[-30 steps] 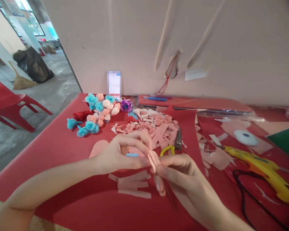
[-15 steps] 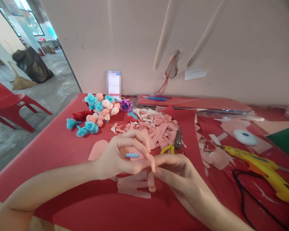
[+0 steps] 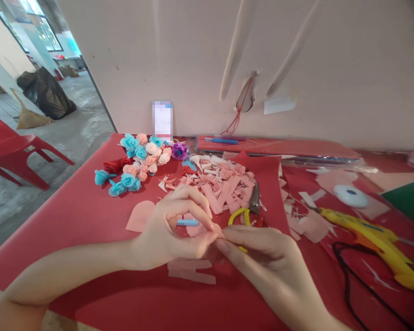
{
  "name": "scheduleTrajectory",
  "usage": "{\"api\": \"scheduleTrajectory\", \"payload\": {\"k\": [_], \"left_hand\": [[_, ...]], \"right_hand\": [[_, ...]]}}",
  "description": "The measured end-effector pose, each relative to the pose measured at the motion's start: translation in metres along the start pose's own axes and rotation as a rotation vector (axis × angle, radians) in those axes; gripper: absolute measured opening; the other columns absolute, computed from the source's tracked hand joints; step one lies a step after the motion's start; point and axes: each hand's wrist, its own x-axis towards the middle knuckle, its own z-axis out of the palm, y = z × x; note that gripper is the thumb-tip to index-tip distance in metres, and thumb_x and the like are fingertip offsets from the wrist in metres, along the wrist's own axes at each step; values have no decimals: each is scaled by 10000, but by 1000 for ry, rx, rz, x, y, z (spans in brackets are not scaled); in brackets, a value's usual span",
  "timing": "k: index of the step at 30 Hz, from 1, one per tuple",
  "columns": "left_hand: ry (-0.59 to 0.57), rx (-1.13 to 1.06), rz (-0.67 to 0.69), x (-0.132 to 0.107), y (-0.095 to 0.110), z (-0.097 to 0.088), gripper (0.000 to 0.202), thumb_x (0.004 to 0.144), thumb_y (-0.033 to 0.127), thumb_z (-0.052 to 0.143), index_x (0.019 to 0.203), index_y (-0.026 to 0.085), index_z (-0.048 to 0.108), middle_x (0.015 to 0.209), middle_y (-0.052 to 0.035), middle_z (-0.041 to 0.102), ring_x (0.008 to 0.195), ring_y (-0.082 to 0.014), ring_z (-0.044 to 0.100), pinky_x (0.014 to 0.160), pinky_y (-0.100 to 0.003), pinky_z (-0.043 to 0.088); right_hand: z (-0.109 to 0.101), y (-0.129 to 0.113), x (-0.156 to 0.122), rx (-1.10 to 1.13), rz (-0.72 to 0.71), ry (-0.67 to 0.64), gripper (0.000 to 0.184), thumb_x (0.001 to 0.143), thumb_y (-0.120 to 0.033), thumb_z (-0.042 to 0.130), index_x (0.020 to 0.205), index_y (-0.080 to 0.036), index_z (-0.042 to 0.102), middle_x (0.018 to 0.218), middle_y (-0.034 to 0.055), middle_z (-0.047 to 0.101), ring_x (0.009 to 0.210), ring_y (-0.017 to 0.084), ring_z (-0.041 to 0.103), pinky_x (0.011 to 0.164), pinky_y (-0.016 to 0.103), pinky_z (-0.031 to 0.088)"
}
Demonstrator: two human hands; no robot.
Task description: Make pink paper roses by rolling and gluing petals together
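Fingers (image 3: 193, 206) of left hand (image 3: 165, 235), right hand (image 3: 269, 257) pinch pink strip (image 3: 216, 231); red table (image 3: 89, 216), beige wall (image 3: 193, 55).

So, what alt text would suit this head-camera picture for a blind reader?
A left hand and a right hand pinch a small pink paper piece between them above a red table. Beyond lie pink paper scraps, yellow-handled scissors and paper roses in blue, pink and purple; a yellow glue gun lies to the right.

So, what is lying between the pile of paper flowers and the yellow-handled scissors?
In the head view, a heap of pink paper strips lies between the flowers and the scissors.
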Motion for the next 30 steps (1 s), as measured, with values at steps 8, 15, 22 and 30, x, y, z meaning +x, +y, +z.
{"api": "scheduleTrajectory", "payload": {"k": [8,15,22,30], "left_hand": [[-56,-17,26,0,-1,-1,162,656,19,561,599,169,532,699,21,457,665,-92,504,658,-258,441],[-79,248,225,5,-2,-11,205,704,79,579,863,208,558,777,-22,588,748,-157,521,727,-330,434],[-138,697,587,8,1,-29,176,733,100,594,820,248,631,810,-31,638,819,-191,506,768,-355,412],[-126,767,715,9,3,-33,122,768,152,565,782,247,640,703,-6,627,745,-163,501,864,-383,429]], "right_hand": [[2,-3,-3,93,93,45,300,803,-230,517,536,-185,647,504,-2,651,476,104,596,470,137,470],[2,-4,-4,-13,32,123,252,782,-197,560,550,-209,658,494,4,642,454,133,595,444,189,470],[3,3,-7,-118,-78,124,194,756,-135,562,671,-245,698,479,-2,601,409,139,557,417,222,472],[3,-2,-6,126,128,81,203,756,-207,595,579,-227,693,494,2,636,468,132,584,465,196,467]]}}
